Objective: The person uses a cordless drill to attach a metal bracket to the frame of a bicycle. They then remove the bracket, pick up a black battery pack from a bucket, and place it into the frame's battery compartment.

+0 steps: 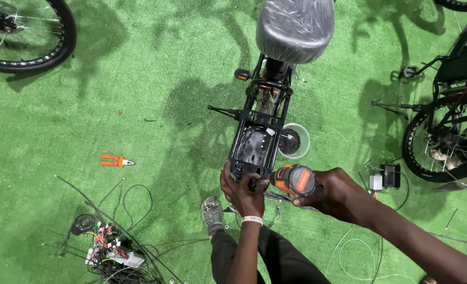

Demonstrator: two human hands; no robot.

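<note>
Open turf left — screw bowl right.

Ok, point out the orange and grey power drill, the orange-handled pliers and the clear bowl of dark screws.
orange and grey power drill (295, 180), head view, rear cap.
orange-handled pliers (112, 160), head view, handles.
clear bowl of dark screws (305, 134), head view, rim.

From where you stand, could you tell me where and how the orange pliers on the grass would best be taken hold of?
Grip the pliers by the two orange handles, coming straight down from above. They lie flat on the green turf with the handles pointing left and the metal jaws to the right, nothing touching them. The handles lie slightly spread, so a hand closing across both should squeeze them together.
</note>
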